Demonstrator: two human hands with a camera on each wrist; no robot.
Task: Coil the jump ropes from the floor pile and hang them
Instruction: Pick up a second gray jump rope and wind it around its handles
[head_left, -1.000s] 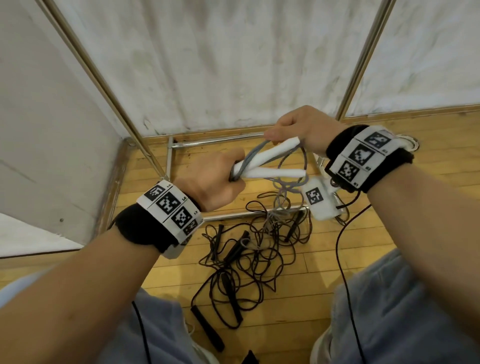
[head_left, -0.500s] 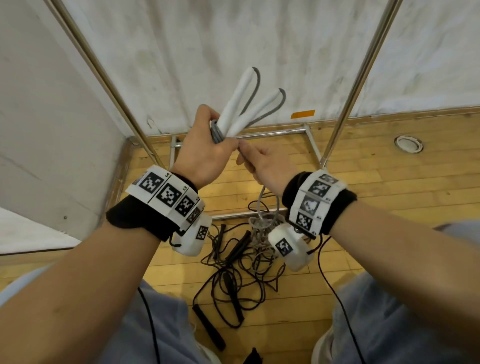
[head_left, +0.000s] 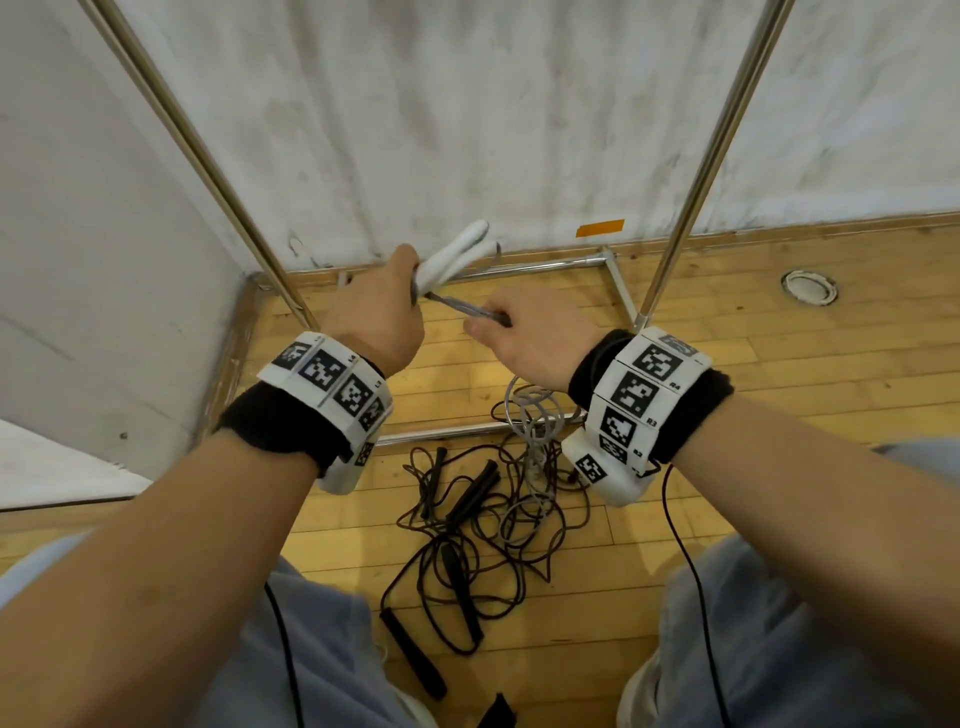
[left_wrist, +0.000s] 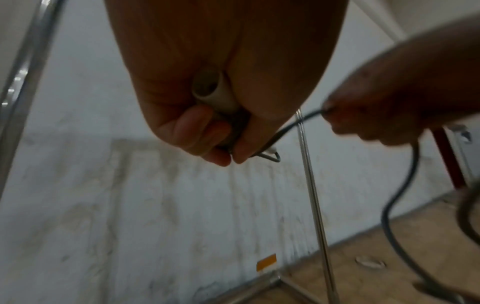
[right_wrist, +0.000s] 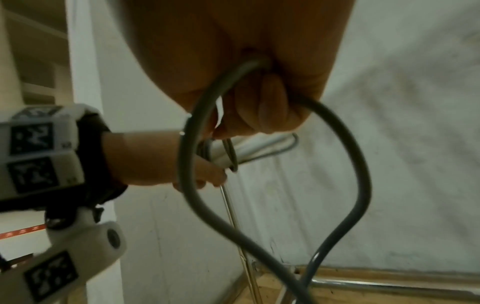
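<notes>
Now coiling: left hand (head_left: 374, 317) grips both white handles (head_left: 452, 254), right hand (head_left: 530, 338) pinches the grey cord (head_left: 462, 307) just right of it. Judgement: keep loops even, cord taut; black ropes (head_left: 467, 525) lie near, on the floor.

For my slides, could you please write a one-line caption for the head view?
Left hand grips two white handles while right hand pulls the grey rope taut above the floor pile.
</notes>
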